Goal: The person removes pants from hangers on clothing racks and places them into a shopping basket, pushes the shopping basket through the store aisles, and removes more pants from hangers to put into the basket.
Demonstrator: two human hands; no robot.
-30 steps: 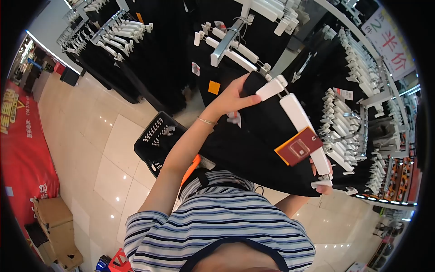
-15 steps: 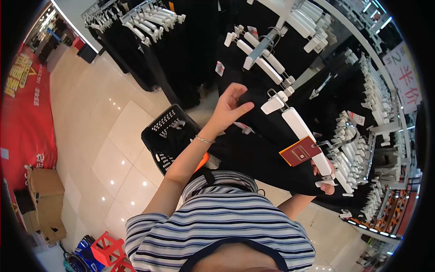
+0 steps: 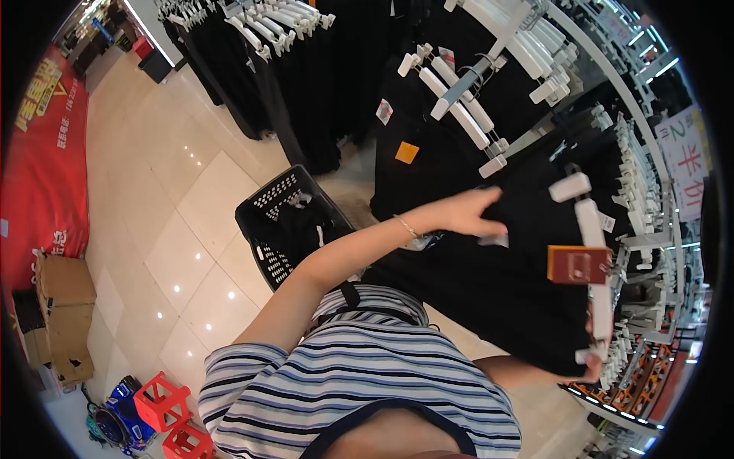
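A white clip hanger (image 3: 590,222) carries a black garment (image 3: 489,283) that spreads out in front of my body; a dark red tag (image 3: 579,265) hangs from the hanger. My right hand (image 3: 592,366) is closed around the hanger's near clip end. Over the black cloth, my left hand (image 3: 470,214) is slightly blurred, its thumb and fingers apart and nothing visible between them. Whether the garment is trousers or a skirt I cannot tell.
A metal rail (image 3: 478,80) with more white hangers stands ahead. Another rack of black clothes (image 3: 321,92) is at the back. A black basket (image 3: 264,200) sits on the floor to the left. Cardboard boxes (image 3: 67,287) and red stools (image 3: 162,402) are at far left.
My right hand has moved right with the hanger and garment, away from the hangers beside it. My left hand has swung right across the cloth, and its fingers have straightened.
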